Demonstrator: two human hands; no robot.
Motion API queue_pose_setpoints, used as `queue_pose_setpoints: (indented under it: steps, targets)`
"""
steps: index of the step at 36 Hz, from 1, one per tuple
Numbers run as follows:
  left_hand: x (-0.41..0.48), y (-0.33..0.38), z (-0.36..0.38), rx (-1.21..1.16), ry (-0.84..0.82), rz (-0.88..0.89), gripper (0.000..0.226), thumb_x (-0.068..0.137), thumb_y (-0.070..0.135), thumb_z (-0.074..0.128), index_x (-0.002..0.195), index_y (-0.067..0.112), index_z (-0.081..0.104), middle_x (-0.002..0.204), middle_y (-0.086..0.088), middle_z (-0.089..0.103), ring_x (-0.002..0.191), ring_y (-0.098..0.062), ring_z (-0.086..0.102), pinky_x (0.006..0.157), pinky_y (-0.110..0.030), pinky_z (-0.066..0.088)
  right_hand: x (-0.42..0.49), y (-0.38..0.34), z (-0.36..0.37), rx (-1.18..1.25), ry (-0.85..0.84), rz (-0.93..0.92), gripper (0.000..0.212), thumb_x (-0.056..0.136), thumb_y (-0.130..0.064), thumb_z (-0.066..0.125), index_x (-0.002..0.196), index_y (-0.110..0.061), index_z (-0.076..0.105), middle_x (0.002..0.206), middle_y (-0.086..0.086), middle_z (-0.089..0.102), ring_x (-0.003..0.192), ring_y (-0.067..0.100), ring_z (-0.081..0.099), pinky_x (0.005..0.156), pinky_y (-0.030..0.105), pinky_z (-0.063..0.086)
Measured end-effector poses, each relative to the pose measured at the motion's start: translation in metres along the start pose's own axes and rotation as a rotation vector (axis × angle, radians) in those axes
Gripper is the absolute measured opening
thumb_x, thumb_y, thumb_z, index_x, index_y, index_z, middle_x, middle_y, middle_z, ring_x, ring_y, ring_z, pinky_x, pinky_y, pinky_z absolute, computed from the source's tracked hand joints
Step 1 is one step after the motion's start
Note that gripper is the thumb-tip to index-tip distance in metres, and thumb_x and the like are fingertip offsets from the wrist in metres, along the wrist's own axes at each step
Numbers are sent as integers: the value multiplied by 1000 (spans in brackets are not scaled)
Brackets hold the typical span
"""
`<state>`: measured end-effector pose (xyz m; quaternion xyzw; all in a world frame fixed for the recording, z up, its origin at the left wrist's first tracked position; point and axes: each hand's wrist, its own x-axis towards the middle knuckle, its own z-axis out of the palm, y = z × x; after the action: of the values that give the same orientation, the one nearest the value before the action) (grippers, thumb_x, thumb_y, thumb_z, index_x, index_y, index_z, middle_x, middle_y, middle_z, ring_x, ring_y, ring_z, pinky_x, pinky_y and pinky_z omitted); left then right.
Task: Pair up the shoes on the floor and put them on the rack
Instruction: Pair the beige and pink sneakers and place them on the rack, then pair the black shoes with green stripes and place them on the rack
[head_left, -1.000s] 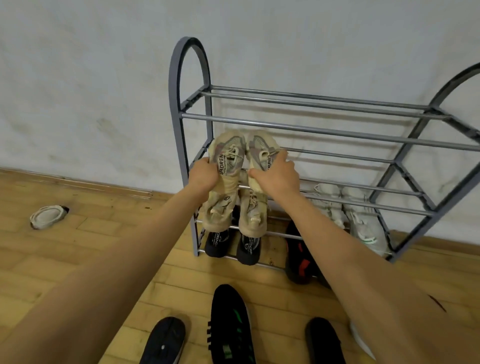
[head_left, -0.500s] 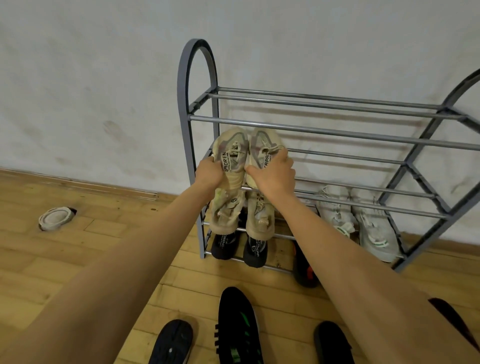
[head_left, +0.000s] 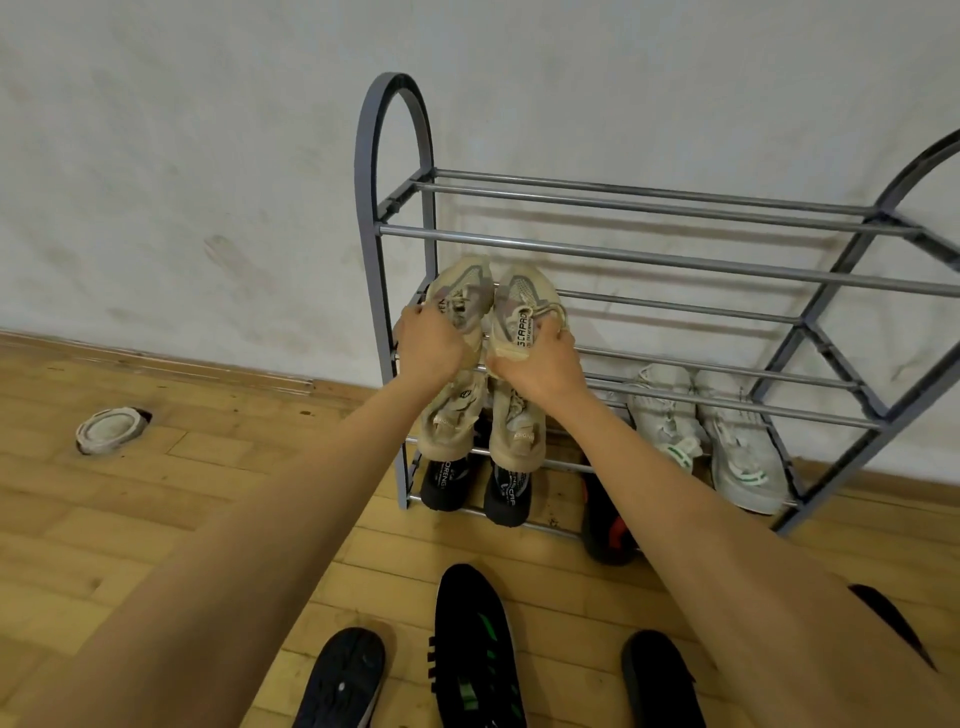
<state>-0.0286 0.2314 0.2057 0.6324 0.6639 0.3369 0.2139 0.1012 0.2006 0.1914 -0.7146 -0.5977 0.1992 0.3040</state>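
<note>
A grey metal shoe rack (head_left: 649, 257) stands against the white wall. My left hand (head_left: 431, 349) grips the left beige sneaker (head_left: 460, 291) and my right hand (head_left: 540, 361) grips the right beige sneaker (head_left: 522, 306); both sneakers lie side by side on the rack's middle shelf at its left end, toes toward the wall. A second beige pair (head_left: 480, 426) sits on the shelf below, and a black pair (head_left: 475, 486) on the bottom shelf. A white pair with green marks (head_left: 706, 431) rests at the lower right of the rack.
On the wooden floor near me lie a black shoe with green stripes (head_left: 475, 649), a dark shoe (head_left: 345, 678) to its left and another black shoe (head_left: 660, 680) to its right. A black and red shoe (head_left: 605, 530) lies by the rack's foot. A round white fitting (head_left: 111, 428) sits in the floor at left.
Both hands have pushed the beige pair slightly further onto the middle shelf. The camera has shifted a little, so the rack sits more to the right in view.
</note>
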Motion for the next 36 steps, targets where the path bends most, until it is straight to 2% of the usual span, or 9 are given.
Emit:
queue_pose_setpoints:
  steps: [2,6,10,13,17,22,26,31,36]
  targets:
    - [-11,-6,3,8,31,107,43,95,9,39,137,5,43,133,-22,45,125,-37,42,106,-43,37,-1,2,-1,-17,0,-26,86,78,-42,71,139,-4,25,138,22,34,125,39,40,102,42,40]
    - [-28,-23,11,110,27,231,44,92,11,50,136,8,47,139,-17,41,133,-31,32,108,-39,35,-4,6,0,-38,37,-57,75,79,-39,71,136,-7,34,137,19,36,121,36,44,98,41,41]
    - [-31,-28,10,159,7,259,49,91,4,50,139,10,42,143,-14,38,132,-28,35,102,-34,37,-6,8,2,-45,38,-72,74,82,-39,69,139,-9,32,142,17,31,124,35,43,99,40,40]
    - [-34,-24,6,190,-17,256,53,91,3,50,142,9,38,146,-15,33,136,-29,31,108,-37,35,-10,7,-1,-59,21,-80,73,83,-35,67,141,-8,31,145,17,29,127,34,41,100,39,39]
    - [-64,-24,8,297,80,332,58,88,3,47,143,8,31,149,-20,21,142,-37,14,118,-43,16,-34,14,-10,-156,119,-211,61,85,-27,63,137,-7,37,137,16,40,125,31,40,104,42,38]
    - [-129,-42,30,372,40,363,50,90,13,48,139,11,37,138,-16,35,133,-34,28,111,-39,23,-93,45,-15,-374,231,-381,41,88,-22,55,126,-8,48,122,11,52,115,29,45,96,36,38]
    - [-185,-69,51,325,-68,343,44,87,14,53,130,10,47,126,-15,43,123,-33,37,105,-36,28,-145,86,-7,-405,125,-438,39,88,-21,55,124,-7,51,121,10,54,114,27,47,96,36,39]
    - [-229,-111,77,357,-280,247,47,89,18,53,134,12,41,127,-12,41,120,-29,38,102,-34,34,-193,141,21,-435,-96,-409,35,88,-19,54,123,-11,52,119,6,53,113,24,48,93,33,40]
    - [-244,-154,93,378,-439,45,50,90,21,54,136,12,38,131,-14,37,122,-32,35,103,-38,36,-216,183,64,-466,-321,-287,30,89,-22,50,118,-13,46,119,5,46,107,23,46,76,30,39]
